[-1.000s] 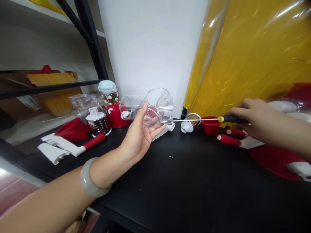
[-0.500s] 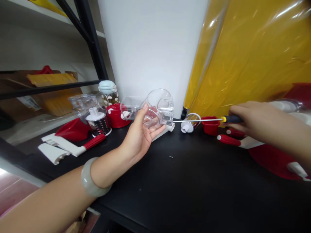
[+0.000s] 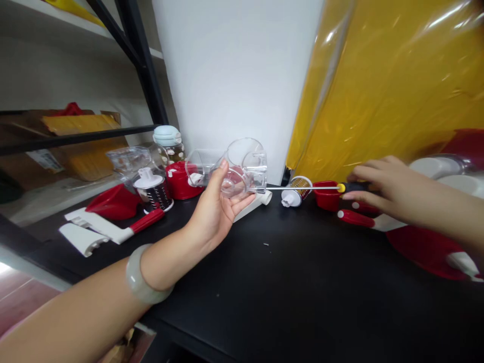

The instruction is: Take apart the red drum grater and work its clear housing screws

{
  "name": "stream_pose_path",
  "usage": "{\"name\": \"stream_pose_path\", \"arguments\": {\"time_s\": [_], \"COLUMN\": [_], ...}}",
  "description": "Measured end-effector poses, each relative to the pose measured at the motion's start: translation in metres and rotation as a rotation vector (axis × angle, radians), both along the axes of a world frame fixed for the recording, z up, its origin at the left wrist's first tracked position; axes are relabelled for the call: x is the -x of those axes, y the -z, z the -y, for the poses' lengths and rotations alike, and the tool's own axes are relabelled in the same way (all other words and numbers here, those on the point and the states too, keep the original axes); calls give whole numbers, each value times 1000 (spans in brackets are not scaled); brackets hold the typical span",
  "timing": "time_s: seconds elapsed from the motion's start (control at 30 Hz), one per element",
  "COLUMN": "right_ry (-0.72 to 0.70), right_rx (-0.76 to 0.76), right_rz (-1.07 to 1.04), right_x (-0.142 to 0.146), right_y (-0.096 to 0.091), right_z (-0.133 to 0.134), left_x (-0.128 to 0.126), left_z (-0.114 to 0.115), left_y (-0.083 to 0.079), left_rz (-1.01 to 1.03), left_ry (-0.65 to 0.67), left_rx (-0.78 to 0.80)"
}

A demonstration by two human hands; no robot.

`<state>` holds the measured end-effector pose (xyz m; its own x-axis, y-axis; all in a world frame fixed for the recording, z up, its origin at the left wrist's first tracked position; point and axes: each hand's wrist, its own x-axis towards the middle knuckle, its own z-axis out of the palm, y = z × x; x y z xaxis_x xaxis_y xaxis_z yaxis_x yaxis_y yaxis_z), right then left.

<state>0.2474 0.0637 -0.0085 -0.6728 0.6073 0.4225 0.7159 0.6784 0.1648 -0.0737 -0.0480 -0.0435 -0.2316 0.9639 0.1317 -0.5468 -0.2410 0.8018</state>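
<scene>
My left hand (image 3: 215,214) is closed around a clear plastic grater housing (image 3: 245,169), thumb in front and fingers beneath, holding it above the black table. From the right, my right hand (image 3: 381,184) grips the black-and-yellow handle of a screwdriver (image 3: 302,188). Its long shaft lies level, and its tip meets the lower right side of the housing. Whether the tip sits in a screw I cannot tell. Behind my left fingers lies a white tubular part (image 3: 260,201). A small screw (image 3: 266,244) rests on the black table (image 3: 302,292) below.
Grater drums (image 3: 297,191) stand at centre right and left (image 3: 153,189). Red cups (image 3: 327,195), a red-handled white crank (image 3: 355,218), a red funnel (image 3: 113,201) and a lidded bottle (image 3: 168,141) surround my hands. A black shelf frame (image 3: 141,65) rises at left.
The housing and screwdriver have shifted slightly left. My right fingers have loosened and changed their hold on the handle, now more spread on it.
</scene>
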Motion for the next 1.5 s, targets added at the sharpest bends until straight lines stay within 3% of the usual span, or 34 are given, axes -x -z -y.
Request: {"name": "stream_pose_path", "arguments": {"time_s": [0.13, 0.43, 0.7, 0.83, 1.0, 1.1, 1.23, 1.3, 1.4, 1.5], "right_ry": [93, -2, 83, 184, 306, 267, 47, 5, 72, 291], "right_rx": [68, -389, -418, -355, -77, -36, -159, -281, -456, -464], "right_rz": [-24, 194, 279, 238, 252, 284, 244, 221, 197, 223], "right_x": [1, 2, 11, 14, 17, 16, 12, 12, 16, 25], "right_y": [2, -3, 11, 18, 16, 11, 4, 0, -4, -8], "right_z": [2, 4, 7, 12, 16, 14, 14, 18, 26, 35], "left_x": [0, -4, -3, -3, -3, -2, -2, -2, -2, -2], "left_z": [2, 3, 3, 3, 3, 2, 1, 1, 2, 4], "left_y": [-1, 0, 0, 0, -1, -1, -1, -1, -1, -1], "left_rz": [-3, 1, 10, 2, 0, 8, 6, -3, -14, -16], "left_ry": [-6, 23, -8, -12, -15, -34, -37, -32, -22, -4], "left_rx": [-11, 9, -4, -13, -24, -31, -24, -19, -20, -19]}}
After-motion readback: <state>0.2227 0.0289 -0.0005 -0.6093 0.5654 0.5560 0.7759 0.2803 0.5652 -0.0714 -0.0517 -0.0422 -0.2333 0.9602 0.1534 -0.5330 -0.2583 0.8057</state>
